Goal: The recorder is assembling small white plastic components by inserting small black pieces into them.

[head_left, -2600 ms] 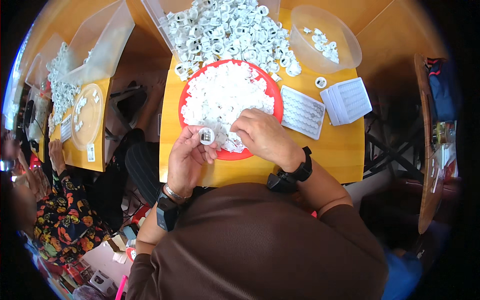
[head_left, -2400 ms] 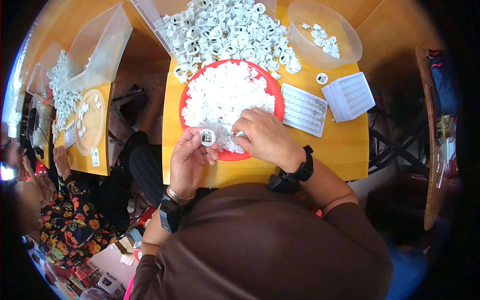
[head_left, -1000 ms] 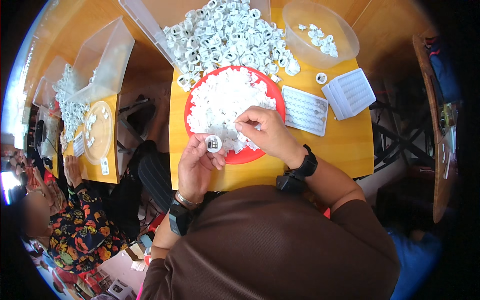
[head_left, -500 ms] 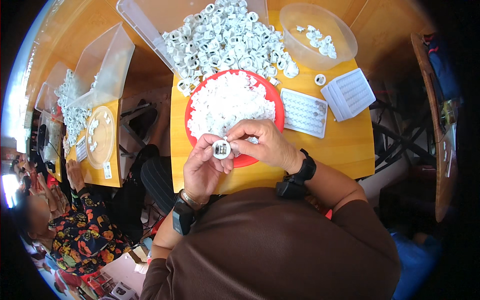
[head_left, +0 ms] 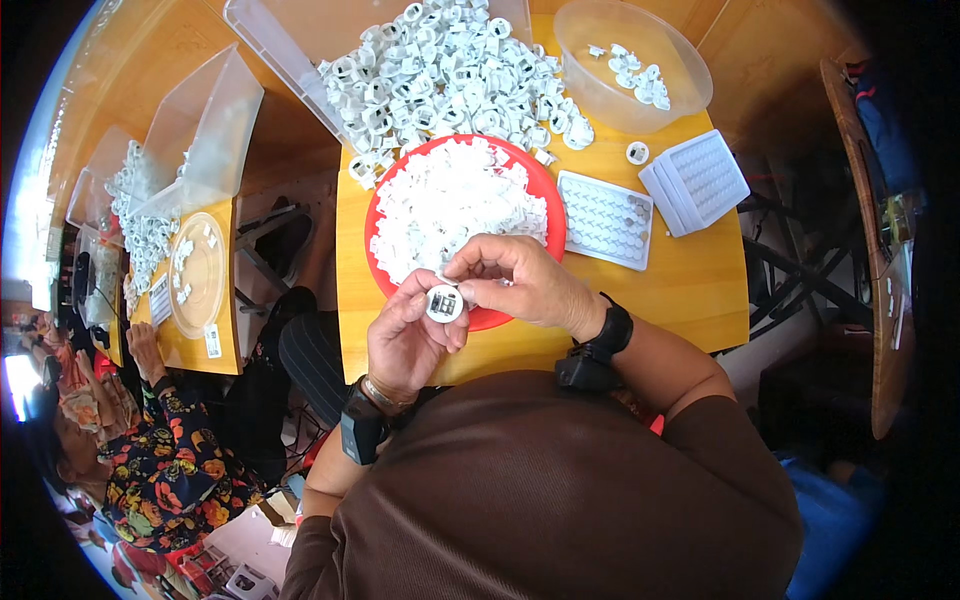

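Note:
A round white plastic part [head_left: 446, 304] with dark and metallic bits in its recessed face is held in the fingers of my left hand [head_left: 402, 345]. Thumb and forefinger of my right hand [head_left: 528, 288] pinch together at the part's upper right edge; a sliver of white shows at their tips, too small to name. Both hands are over the near rim of a red basin [head_left: 556, 210], which is heaped with small white plastic pieces [head_left: 450, 212].
Behind the basin, a pile of round white parts [head_left: 440, 75] spills from a tipped clear bin [head_left: 285, 60]. To the right are a white tray [head_left: 606, 222], stacked trays [head_left: 695, 185], one loose part [head_left: 637, 153] and a clear bowl [head_left: 690, 105]. A co-worker's hand [head_left: 146, 350] rests at the left table.
The hands keep nearly the same pose around the round part. My right fingertips have shifted slightly up and left, and the part has turned a little. The whole view has shifted slightly.

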Demonstrator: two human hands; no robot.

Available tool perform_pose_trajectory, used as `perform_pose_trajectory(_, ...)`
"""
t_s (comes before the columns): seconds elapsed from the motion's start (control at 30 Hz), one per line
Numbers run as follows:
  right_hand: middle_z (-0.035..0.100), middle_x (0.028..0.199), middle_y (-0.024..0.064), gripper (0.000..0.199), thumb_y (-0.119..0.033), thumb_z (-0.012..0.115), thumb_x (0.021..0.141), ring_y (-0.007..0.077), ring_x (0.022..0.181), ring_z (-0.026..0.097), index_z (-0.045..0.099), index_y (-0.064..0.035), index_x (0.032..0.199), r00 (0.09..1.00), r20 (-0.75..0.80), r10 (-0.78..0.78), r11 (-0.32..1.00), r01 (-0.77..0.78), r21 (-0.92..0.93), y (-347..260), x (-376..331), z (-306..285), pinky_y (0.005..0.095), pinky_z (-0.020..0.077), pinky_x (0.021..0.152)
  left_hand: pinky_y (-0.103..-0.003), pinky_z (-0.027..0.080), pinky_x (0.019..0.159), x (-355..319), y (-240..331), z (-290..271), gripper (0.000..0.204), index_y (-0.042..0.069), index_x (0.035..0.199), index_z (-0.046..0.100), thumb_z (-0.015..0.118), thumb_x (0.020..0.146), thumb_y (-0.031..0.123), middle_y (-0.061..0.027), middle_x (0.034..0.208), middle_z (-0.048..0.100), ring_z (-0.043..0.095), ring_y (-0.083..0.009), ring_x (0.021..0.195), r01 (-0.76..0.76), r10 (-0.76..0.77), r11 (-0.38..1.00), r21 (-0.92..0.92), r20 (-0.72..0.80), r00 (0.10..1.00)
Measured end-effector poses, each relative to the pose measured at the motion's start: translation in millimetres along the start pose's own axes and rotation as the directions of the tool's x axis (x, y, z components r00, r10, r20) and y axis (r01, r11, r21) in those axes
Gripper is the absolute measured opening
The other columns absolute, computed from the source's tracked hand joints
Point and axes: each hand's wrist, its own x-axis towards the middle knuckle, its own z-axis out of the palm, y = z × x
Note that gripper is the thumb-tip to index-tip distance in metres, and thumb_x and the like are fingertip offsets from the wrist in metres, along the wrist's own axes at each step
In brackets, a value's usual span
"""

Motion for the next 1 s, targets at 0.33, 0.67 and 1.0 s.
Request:
perform_pose_trajectory(0.33, 0.066, 0.090, 0.0039, 0.013, -0.008, 0.064, 0.088, 0.0077, 0.084, 0.060, 0.064, 0.0009, 0.097, 1.000, 0.006, -0.016, 0.997, 0.016, -0.074, 2, 0, -3, 0.0241, 0.0495, 0.076, -0.029, 0.049, 0.059, -3, -1, -3, 0.025, 0.002, 0.106, 0.051, 0.052, 0.093, 0.023, -0.0182, 0.085, 0.063, 0.062, -0.0235, 0.066, 0.030, -0.030, 0.998, 0.055, -0.002, 1.000)
perform_pose_trajectory(0.67, 0.064, 0.083, 0.0024, 0.011, -0.009, 0.059, 0.090, 0.0061, 0.077, 0.059, 0.062, 0.0017, 0.093, 0.995, -0.080, 0.054, 0.990, -0.064, -0.128, 8, -1, -2, 0.0223, 0.0490, 0.068, -0.026, 0.047, 0.059, -5, 0, 0, 0.026, 0.001, 0.106, 0.051, 0.052, 0.093, 0.024, -0.0153, 0.086, 0.063, 0.061, -0.0195, 0.068, 0.076, -0.074, 0.975, 0.208, -0.017, 0.997)
perform_pose_trajectory(1.0, 0.066, 0.086, 0.0041, 0.014, -0.004, 0.056, 0.091, 0.0071, 0.076, 0.062, 0.063, 0.0026, 0.101, 0.973, -0.213, 0.091, 0.992, -0.070, 0.104, 7, 0, 8, 0.0234, 0.0526, 0.069, -0.028, 0.049, 0.059, -2, -3, 2, 0.027, 0.001, 0.101, 0.050, 0.053, 0.091, 0.026, -0.0189, 0.085, 0.061, 0.060, -0.0219, 0.064, -0.042, 0.048, 0.994, 0.102, -0.057, 0.997)
